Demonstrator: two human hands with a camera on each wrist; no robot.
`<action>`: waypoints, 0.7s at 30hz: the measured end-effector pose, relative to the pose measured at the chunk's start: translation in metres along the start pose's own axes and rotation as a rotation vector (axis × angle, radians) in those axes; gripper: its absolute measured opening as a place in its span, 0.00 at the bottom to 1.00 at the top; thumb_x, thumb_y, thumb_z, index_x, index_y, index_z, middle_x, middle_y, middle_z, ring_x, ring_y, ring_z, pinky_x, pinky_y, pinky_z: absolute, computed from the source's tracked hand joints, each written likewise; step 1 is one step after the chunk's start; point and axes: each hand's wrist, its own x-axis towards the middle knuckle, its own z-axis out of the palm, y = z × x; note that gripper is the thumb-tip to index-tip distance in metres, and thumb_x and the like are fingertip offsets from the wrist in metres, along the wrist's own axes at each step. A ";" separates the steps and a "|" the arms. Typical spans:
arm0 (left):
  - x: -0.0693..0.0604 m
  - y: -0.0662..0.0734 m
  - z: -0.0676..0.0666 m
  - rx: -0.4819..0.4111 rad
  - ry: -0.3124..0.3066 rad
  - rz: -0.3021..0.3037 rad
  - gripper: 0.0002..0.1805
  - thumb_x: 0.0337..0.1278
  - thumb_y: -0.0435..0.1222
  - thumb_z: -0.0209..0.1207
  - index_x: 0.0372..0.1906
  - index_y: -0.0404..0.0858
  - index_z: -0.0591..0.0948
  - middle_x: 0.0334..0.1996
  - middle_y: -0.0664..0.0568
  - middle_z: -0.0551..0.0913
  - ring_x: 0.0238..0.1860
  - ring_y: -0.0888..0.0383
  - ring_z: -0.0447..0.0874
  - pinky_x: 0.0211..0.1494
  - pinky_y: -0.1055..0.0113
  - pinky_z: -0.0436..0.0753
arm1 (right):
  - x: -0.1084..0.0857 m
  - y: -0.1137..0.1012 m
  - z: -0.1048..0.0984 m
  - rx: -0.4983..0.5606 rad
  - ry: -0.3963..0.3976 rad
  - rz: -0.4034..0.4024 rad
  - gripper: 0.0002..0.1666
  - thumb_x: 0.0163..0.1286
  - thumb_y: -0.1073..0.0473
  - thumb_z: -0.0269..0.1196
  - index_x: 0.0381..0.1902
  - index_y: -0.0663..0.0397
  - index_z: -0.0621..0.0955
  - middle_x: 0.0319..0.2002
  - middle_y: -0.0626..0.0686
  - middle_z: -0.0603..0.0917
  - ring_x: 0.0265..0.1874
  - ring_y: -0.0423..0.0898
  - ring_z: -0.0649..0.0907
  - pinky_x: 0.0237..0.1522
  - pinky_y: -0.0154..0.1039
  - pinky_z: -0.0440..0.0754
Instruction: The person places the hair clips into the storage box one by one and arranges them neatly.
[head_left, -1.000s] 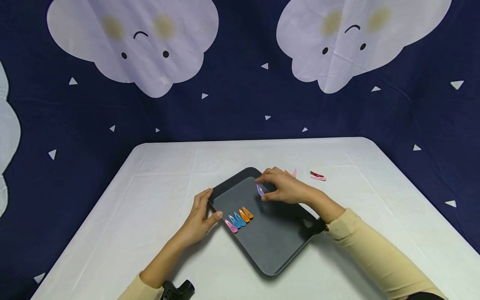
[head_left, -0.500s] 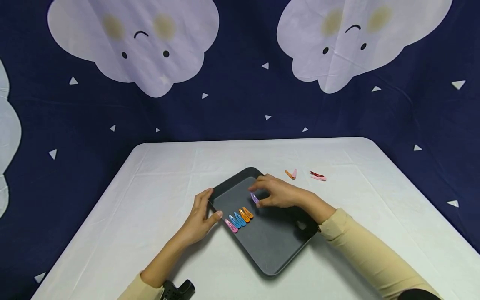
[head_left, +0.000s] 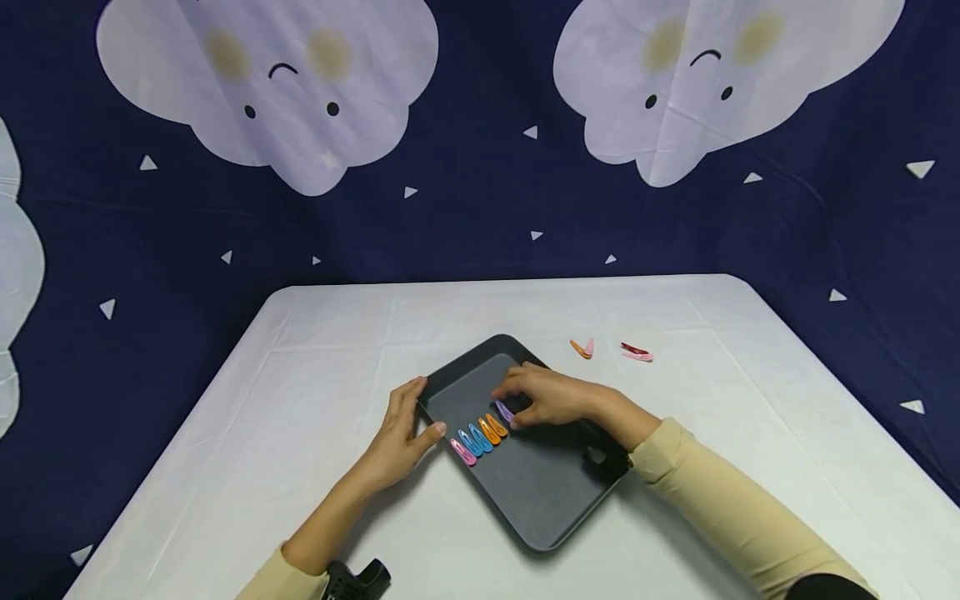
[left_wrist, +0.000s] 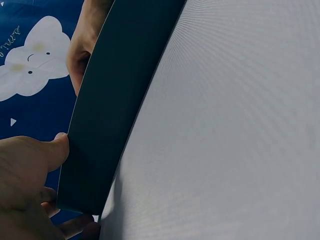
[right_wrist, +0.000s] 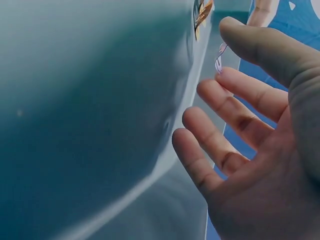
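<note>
Between the thumb and forefinger of the right hand, over the far half of the tray: one purple hair clip. Right grip pinching this clip at the fingertips, the other three fingers apart and loosely bent in the right wrist view. Clip held aslant; whether it touches the tray cannot be told.

Just beside the purple clip, lying on the tray, a slanting row of five: two orange hair clips, nearest to it; two blue hair clips, in the middle; one pink hair clip, at the end by the wall, near the left thumb.

Tray: dark grey, oblong, round-cornered, low-walled, set cornerwise on the table.

Left hand: holding the tray at its left corner, thumb against one side, fingers round the other.

On the table, beyond the tray and to the right: a loose orange clip and a loose pink clip, together forming a V; near these, a red clip and a light pink clip, side by side.

Table: white covering, rounded far corners.

Sleeves: beige, one on each arm.

Backdrop: dark blue cloth, pale clouds, small white triangles.
</note>
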 end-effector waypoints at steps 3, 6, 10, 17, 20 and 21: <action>0.000 -0.001 0.000 -0.003 0.002 0.003 0.42 0.60 0.39 0.59 0.72 0.32 0.51 0.71 0.37 0.51 0.72 0.35 0.51 0.70 0.38 0.55 | 0.001 0.000 0.002 -0.002 -0.010 0.008 0.27 0.56 0.54 0.68 0.56 0.49 0.79 0.50 0.47 0.79 0.49 0.44 0.74 0.54 0.42 0.73; 0.000 -0.001 0.000 -0.004 0.002 0.008 0.42 0.60 0.39 0.59 0.72 0.32 0.51 0.70 0.37 0.51 0.72 0.35 0.51 0.70 0.39 0.55 | 0.002 0.001 0.004 -0.014 -0.018 0.016 0.28 0.56 0.53 0.68 0.56 0.48 0.79 0.50 0.47 0.79 0.48 0.43 0.73 0.53 0.40 0.73; 0.001 -0.002 0.000 -0.002 0.004 0.013 0.42 0.60 0.39 0.59 0.73 0.33 0.51 0.70 0.37 0.51 0.72 0.36 0.51 0.70 0.39 0.56 | 0.002 0.003 0.006 -0.013 -0.022 0.013 0.28 0.55 0.53 0.68 0.56 0.48 0.79 0.49 0.47 0.79 0.47 0.43 0.72 0.52 0.39 0.72; 0.000 -0.002 0.000 0.002 0.012 0.013 0.42 0.60 0.39 0.59 0.72 0.32 0.52 0.70 0.36 0.52 0.71 0.35 0.52 0.70 0.39 0.56 | 0.003 0.005 0.007 0.016 -0.041 0.014 0.28 0.55 0.52 0.69 0.56 0.47 0.80 0.49 0.47 0.77 0.47 0.43 0.70 0.53 0.39 0.71; 0.000 -0.002 0.000 0.000 0.009 0.014 0.42 0.60 0.38 0.59 0.72 0.31 0.51 0.70 0.36 0.51 0.71 0.35 0.52 0.70 0.39 0.56 | 0.003 0.007 0.008 0.028 -0.049 0.024 0.28 0.55 0.52 0.69 0.56 0.45 0.80 0.50 0.46 0.76 0.47 0.42 0.69 0.52 0.38 0.70; 0.000 -0.002 0.000 0.001 0.008 0.013 0.42 0.60 0.38 0.59 0.72 0.31 0.51 0.70 0.36 0.51 0.71 0.35 0.52 0.70 0.39 0.56 | 0.003 0.007 0.009 0.028 -0.051 0.027 0.28 0.55 0.51 0.69 0.56 0.44 0.80 0.50 0.46 0.76 0.47 0.42 0.69 0.51 0.38 0.70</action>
